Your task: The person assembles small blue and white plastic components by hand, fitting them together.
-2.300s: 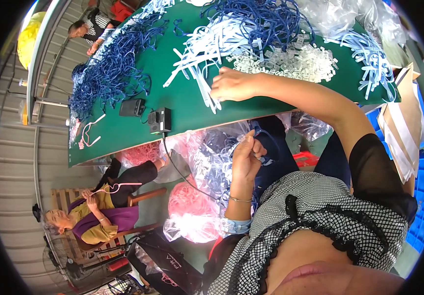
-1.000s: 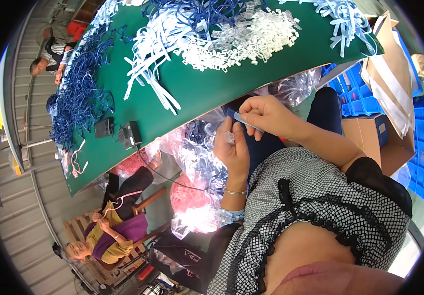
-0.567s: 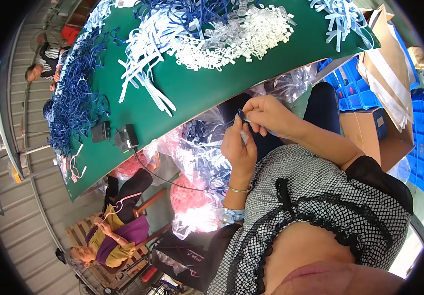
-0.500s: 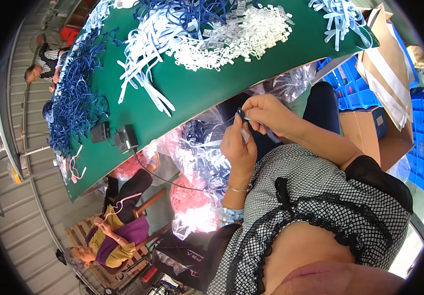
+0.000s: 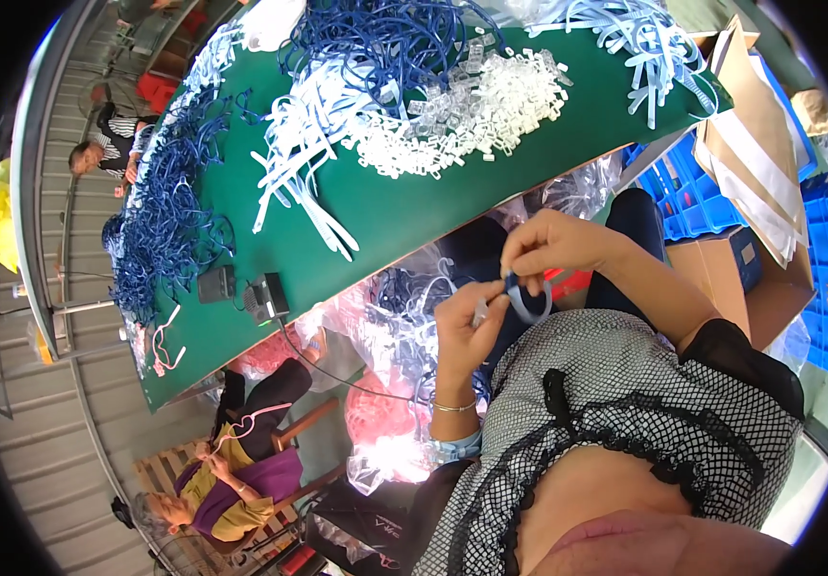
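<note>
Holding a looped pale blue strap [image 5: 526, 315] just off centre, toward three o'clock.
Flat, ribbon-like and slightly blurred, curving into a ring, dark blue near the fingertips. Pinched between thumb and fingertips of the right hand [image 5: 560, 248], placed at two o'clock from the left hand [image 5: 467, 315], itself curled nearly closed on a small clear plastic piece [image 5: 480, 310]. On the smooth green table [image 5: 414, 216]: toward twelve o'clock, mounded hard, glossy clips [image 5: 476, 115] below tangled dark blue cords [image 5: 376, 43]; toward eleven, fanned flat pale straps [image 5: 304, 139].

Clips [image 5: 505, 101] on table [image 5: 414, 219], straps [image 5: 313, 120] to left and right
</note>
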Demonstrator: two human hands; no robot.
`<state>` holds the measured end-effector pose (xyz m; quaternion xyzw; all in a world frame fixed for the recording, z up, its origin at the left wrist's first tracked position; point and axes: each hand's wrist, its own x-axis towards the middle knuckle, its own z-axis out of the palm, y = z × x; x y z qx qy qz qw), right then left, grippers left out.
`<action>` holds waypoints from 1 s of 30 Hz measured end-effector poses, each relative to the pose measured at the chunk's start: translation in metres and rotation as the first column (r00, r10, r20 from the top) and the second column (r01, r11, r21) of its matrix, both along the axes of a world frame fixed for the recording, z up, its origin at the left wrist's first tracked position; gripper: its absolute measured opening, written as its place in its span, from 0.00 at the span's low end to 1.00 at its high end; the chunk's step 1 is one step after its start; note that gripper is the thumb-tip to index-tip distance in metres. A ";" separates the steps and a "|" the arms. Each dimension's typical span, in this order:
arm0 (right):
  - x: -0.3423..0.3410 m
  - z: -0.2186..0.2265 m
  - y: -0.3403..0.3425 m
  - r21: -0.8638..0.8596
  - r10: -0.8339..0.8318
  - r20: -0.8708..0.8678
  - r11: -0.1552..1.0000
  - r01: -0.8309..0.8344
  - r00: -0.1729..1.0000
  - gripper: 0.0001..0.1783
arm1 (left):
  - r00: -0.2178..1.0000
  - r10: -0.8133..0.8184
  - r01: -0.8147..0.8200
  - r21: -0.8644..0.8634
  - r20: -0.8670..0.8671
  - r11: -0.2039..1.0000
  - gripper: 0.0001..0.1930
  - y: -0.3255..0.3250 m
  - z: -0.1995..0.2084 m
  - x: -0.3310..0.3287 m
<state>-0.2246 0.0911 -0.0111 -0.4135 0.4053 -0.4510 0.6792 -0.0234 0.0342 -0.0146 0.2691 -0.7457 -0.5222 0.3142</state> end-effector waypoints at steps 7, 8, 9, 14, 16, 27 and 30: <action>-0.010 -0.016 0.012 -0.014 0.037 0.099 0.999 -0.036 0.994 0.08 | 0.959 -0.284 0.283 0.115 -0.008 0.952 0.05 -0.008 0.004 -0.010; -0.011 -0.015 0.013 -0.014 0.007 0.038 1.000 -0.006 0.999 0.06 | 0.956 -0.293 0.291 0.130 -0.003 0.948 0.06 -0.009 0.001 -0.011; -0.011 -0.018 0.013 -0.017 0.004 0.034 1.000 -0.004 0.999 0.06 | 0.953 -0.304 0.301 0.147 0.002 0.942 0.06 -0.009 -0.001 -0.013; -0.021 -0.003 0.006 -0.661 -0.602 -0.561 0.739 0.131 0.567 0.02 | 0.977 -0.212 0.206 0.335 -0.022 0.919 0.06 0.000 0.001 -0.023; -0.028 -0.005 -0.001 -0.676 -0.684 -0.477 0.687 0.267 0.552 0.02 | 0.973 -0.218 0.231 0.367 -0.077 0.901 0.06 -0.001 0.007 -0.022; -0.014 -0.028 0.004 -0.081 -0.623 0.188 0.760 0.644 0.759 0.12 | 0.966 -0.259 0.246 0.392 -0.020 0.887 0.06 0.000 0.018 -0.035; -0.077 -0.002 -0.001 -0.006 -0.733 0.450 0.569 0.822 0.510 0.14 | 0.943 -0.306 0.330 0.433 -0.127 0.839 0.08 0.008 0.016 -0.028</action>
